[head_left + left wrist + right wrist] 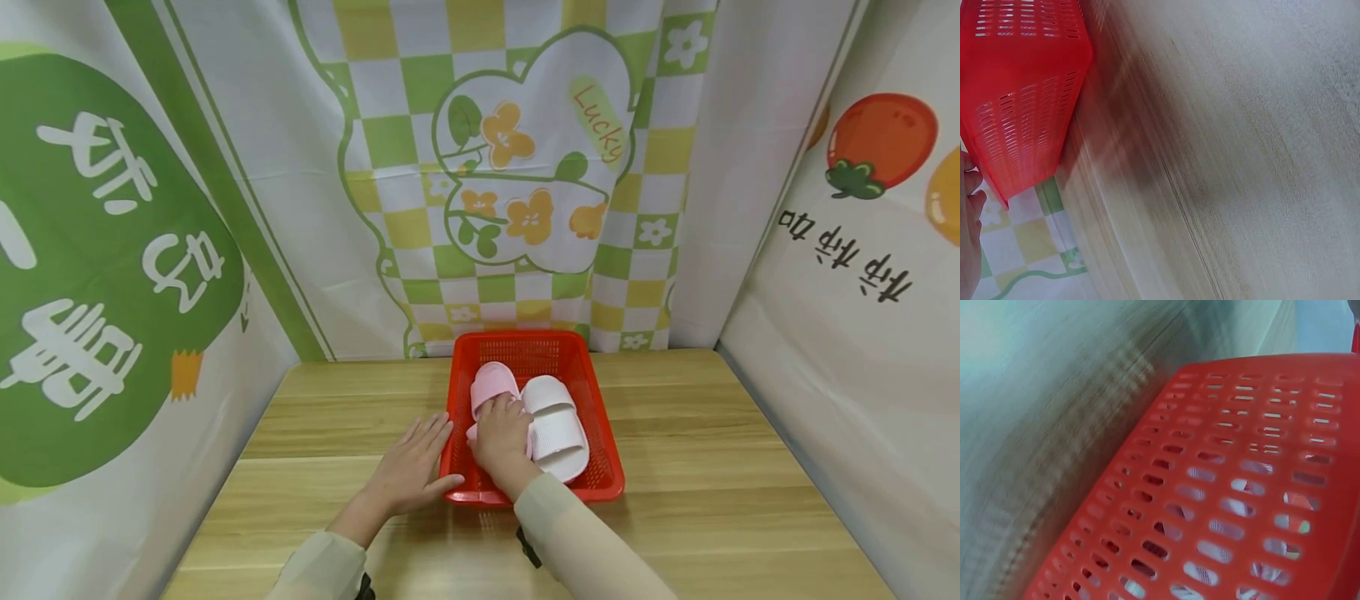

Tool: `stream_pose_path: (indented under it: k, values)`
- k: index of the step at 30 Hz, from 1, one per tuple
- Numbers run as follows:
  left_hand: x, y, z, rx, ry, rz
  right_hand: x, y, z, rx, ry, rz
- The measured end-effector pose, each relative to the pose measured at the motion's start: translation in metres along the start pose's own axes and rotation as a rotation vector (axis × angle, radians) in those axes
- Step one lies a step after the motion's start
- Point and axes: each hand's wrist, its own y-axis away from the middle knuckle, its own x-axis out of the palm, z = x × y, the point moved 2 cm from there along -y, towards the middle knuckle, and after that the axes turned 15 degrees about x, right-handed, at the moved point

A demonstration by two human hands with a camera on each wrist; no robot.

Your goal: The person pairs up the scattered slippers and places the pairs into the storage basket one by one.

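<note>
A red plastic basket point(611, 467) stands on the wooden table with slippers inside. My left hand point(412, 467) lies along its left rim, fingers extended and thumb at the near corner. In the left wrist view, the fingertips point(974, 187) touch the basket rim. Inside the basket, my right hand point(504, 433) holds a pink slipper, which it mostly covers. Another pink slipper point(495, 380) lies just beyond the fingers. To the right are two overlapping white slippers point(558, 433). The right wrist view shows the perforated basket wall point(1210, 469), hiding the right hand.
The wood-grain table point(697, 467) extends on both sides of the basket. A checked green-and-yellow curtain point(397, 208) hangs behind it. Printed white cloths stand left and right, one showing a red tomato picture point(881, 137).
</note>
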Motion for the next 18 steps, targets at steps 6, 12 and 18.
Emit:
stream_pose_path:
  k: [6,12,18]
  values:
    - [-0.003,0.001,0.000,0.000,0.011,0.006,-0.007,0.000,-0.006,-0.038,-0.023,-0.014]
    - [-0.007,0.000,0.003,0.008,0.013,0.004,-0.018,0.000,-0.016,-0.079,-0.049,-0.011]
    - [-0.012,-0.001,0.007,0.018,-0.012,-0.005,-0.028,-0.003,-0.027,-0.114,-0.054,-0.032]
